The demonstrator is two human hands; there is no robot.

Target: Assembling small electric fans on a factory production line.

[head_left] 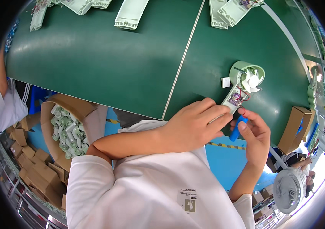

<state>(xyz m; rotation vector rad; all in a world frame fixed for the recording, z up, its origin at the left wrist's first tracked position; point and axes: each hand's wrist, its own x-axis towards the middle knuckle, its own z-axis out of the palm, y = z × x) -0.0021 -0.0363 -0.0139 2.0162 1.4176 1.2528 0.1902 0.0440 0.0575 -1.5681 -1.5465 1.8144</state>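
A small hand-held fan (252,81), with a pale green ring and white blades, lies on the green table near its front edge. In its opened handle is a small circuit board (234,99) with red wires. My left hand (198,124) reaches across and has its fingers closed on the near end of that handle. Between the thumb and fingers of my right hand (257,137) is a blue cylindrical battery (238,129), held tilted just off the table edge beside the handle. A small white square piece (226,82) lies left of the fan.
Pale green housing shells (132,14) lie along the table's far side, some (233,13) at the far right. A large carton (88,108) of green and white parts stands at lower left. A co-worker's arm (2,72) is at far left; a white fan (289,190) stands lower right.
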